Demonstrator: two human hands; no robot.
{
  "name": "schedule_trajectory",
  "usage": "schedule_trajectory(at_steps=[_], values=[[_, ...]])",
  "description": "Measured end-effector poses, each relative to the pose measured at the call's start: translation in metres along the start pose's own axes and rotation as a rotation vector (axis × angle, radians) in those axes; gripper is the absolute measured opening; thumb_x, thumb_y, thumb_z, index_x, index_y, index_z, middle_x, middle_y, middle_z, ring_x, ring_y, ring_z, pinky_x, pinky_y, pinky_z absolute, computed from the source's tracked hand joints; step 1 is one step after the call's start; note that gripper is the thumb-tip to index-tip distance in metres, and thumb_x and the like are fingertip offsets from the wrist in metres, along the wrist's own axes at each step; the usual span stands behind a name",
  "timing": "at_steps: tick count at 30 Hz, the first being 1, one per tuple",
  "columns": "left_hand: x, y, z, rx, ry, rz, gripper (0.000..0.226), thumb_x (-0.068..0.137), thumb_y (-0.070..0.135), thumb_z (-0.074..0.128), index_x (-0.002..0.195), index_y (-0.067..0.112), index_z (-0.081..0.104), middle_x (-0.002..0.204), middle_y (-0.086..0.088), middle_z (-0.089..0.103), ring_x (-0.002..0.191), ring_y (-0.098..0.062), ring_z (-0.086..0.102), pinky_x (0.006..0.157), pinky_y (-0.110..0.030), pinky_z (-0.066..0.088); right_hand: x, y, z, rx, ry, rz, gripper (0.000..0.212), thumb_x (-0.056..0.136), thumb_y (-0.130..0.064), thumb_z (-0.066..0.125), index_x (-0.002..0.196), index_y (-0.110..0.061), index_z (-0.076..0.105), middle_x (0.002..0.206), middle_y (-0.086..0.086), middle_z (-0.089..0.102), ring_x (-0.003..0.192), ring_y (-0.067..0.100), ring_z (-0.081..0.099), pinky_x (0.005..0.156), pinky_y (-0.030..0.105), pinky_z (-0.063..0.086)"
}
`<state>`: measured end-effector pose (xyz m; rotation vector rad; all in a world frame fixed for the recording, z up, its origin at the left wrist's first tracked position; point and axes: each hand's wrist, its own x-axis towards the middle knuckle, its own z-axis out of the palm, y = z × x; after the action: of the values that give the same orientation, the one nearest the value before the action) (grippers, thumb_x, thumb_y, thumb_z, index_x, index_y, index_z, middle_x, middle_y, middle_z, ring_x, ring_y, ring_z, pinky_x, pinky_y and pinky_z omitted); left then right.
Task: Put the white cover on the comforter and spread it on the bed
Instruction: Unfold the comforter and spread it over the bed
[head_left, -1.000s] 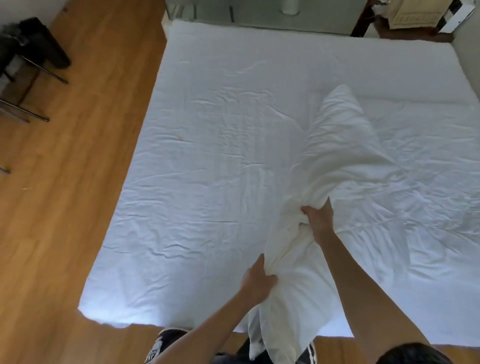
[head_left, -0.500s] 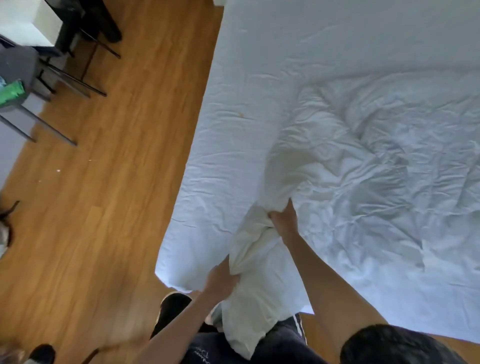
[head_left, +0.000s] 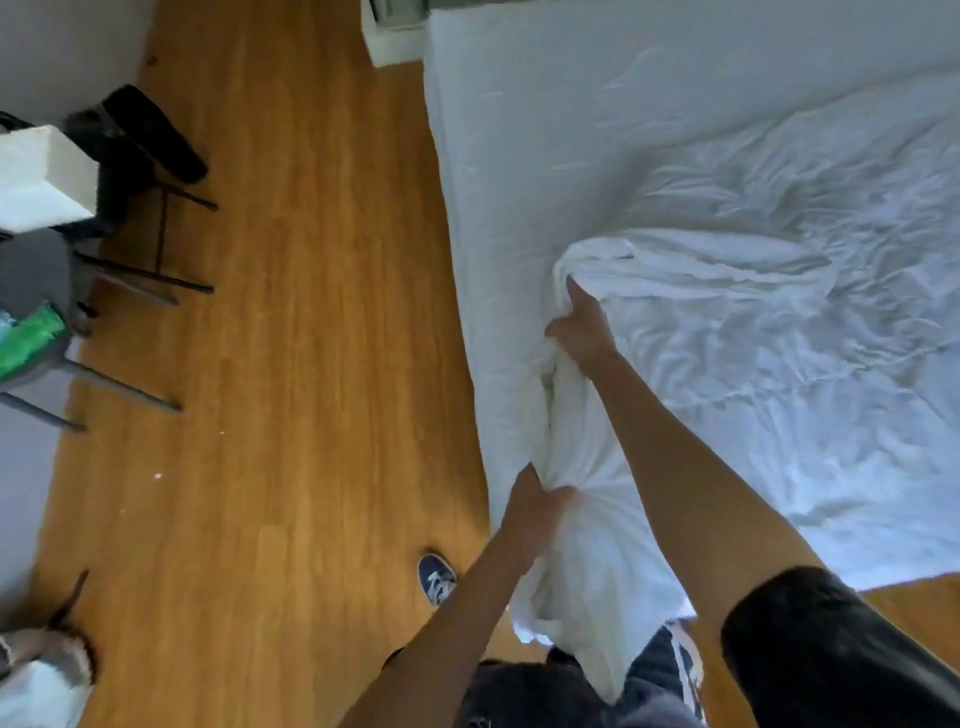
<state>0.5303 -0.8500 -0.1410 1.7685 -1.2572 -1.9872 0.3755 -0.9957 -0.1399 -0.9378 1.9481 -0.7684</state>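
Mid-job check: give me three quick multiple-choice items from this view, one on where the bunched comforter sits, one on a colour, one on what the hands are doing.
1. The bunched comforter lies along which part of the bed?
A. the edge beside the wooden floor
B. the far top corner
C. on the floor

2. The floor is:
A. grey carpet
B. orange-brown wood
C. white tile

3. The hands are:
A. both flat and open
B. one gripping, one idle
C. both gripping fabric

Answers: 1 A, the bundle runs along the bed edge next to the floor. 2 B, wood planks show. 3 C, left hand and right hand each have fingers curled into the cloth.
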Motion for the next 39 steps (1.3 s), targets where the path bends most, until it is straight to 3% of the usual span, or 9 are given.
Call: schedule_trajectory(at_steps=[3, 6, 11, 15, 20, 23, 31, 34, 39], values=[[0.013, 0.006, -0.074, -0.091, 0.158, -0.046, 0.021, 0.079, 0.008, 0.066, 0.097, 0.018, 0.060, 0.090, -0.001, 0.063, 0.079, -0.017, 0.062, 0.065, -0.025, 0.053, -0.005, -0.045, 0.059, -0.064, -0.212, -0.087, 0.069, 0.089, 0.003, 0.052, 0.150, -0.017, 0.029, 0.151, 0.008, 0.036, 0.137, 0.027, 0.036, 0.106, 0.029, 0.037], [0.049, -0.030, -0.140, -0.094, 0.225, -0.255, 0.040, 0.070, 0.001, 0.067, 0.111, 0.000, 0.063, 0.093, -0.016, 0.066, 0.081, -0.034, 0.064, 0.069, -0.043, 0.057, -0.040, -0.040, 0.126, -0.148, -0.535, -0.087, 0.063, 0.087, -0.001, 0.057, 0.145, -0.019, 0.040, 0.128, 0.011, 0.059, 0.115, 0.026, 0.057, 0.092, 0.027, 0.047], [0.061, -0.136, -0.234, 0.806, 0.236, -0.578, 0.049, 0.089, 0.011, 0.051, 0.134, -0.006, 0.047, 0.123, -0.027, 0.059, 0.109, -0.040, 0.060, 0.083, -0.043, 0.052, -0.134, 0.043, 0.167, -0.157, -0.699, 0.101, 0.049, 0.092, -0.014, 0.058, 0.140, -0.014, 0.048, 0.134, 0.015, 0.055, 0.111, 0.026, 0.055, 0.087, 0.029, 0.045], [0.050, -0.137, -0.247, 0.941, 0.114, -0.563, 0.024, 0.093, 0.012, 0.050, 0.103, -0.008, 0.060, 0.066, -0.010, 0.048, 0.060, -0.025, 0.046, 0.061, -0.031, 0.026, -0.168, 0.122, 0.143, -0.210, -0.417, 0.403, 0.050, 0.095, -0.023, 0.051, 0.144, -0.016, 0.041, 0.147, 0.005, 0.043, 0.132, 0.024, 0.043, 0.104, 0.029, 0.035], [0.062, -0.070, -0.199, 1.129, -0.085, -0.226, 0.022, 0.096, 0.025, 0.042, 0.115, 0.017, 0.050, 0.098, -0.007, 0.059, 0.088, -0.029, 0.061, 0.071, -0.036, 0.047, -0.167, 0.149, 0.127, -0.179, -0.183, 0.597, 0.043, 0.095, -0.023, 0.048, 0.138, -0.020, 0.046, 0.141, 0.006, 0.049, 0.128, 0.024, 0.047, 0.099, 0.026, 0.037], [0.085, -0.028, -0.182, 1.072, -0.185, -0.086, 0.037, 0.095, 0.025, 0.043, 0.132, 0.023, 0.046, 0.090, -0.002, 0.063, 0.073, -0.020, 0.060, 0.061, -0.032, 0.043, -0.145, 0.134, 0.138, -0.121, -0.127, 0.654, 0.043, 0.094, -0.023, 0.049, 0.137, -0.019, 0.048, 0.138, 0.007, 0.052, 0.125, 0.025, 0.050, 0.099, 0.027, 0.038], [0.150, 0.057, -0.234, 1.032, -0.286, 0.035, 0.032, 0.096, 0.024, 0.045, 0.126, 0.019, 0.054, 0.099, 0.005, 0.059, 0.083, -0.016, 0.059, 0.066, -0.029, 0.044, -0.088, 0.065, 0.205, 0.179, -0.010, 0.777, 0.041, 0.091, -0.019, 0.054, 0.131, -0.010, 0.053, 0.117, 0.014, 0.065, 0.092, 0.024, 0.061, 0.090, 0.035, 0.049], [0.179, 0.087, -0.261, 1.152, -0.326, 0.043, 0.037, 0.095, 0.023, 0.046, 0.131, 0.018, 0.050, 0.122, -0.003, 0.058, 0.096, -0.019, 0.059, 0.078, -0.030, 0.046, -0.071, 0.043, 0.218, 0.230, 0.024, 0.789, 0.041, 0.089, -0.020, 0.055, 0.130, -0.013, 0.054, 0.118, 0.012, 0.065, 0.090, 0.019, 0.058, 0.090, 0.035, 0.047], [0.233, 0.136, -0.254, 1.239, -0.350, 0.119, 0.036, 0.095, 0.022, 0.044, 0.130, 0.018, 0.050, 0.098, 0.007, 0.054, 0.078, -0.011, 0.055, 0.077, -0.031, 0.049, -0.039, 0.036, 0.207, 0.367, 0.137, 0.878, 0.036, 0.089, -0.021, 0.054, 0.125, -0.016, 0.054, 0.108, 0.010, 0.068, 0.087, 0.022, 0.060, 0.076, 0.031, 0.046]])
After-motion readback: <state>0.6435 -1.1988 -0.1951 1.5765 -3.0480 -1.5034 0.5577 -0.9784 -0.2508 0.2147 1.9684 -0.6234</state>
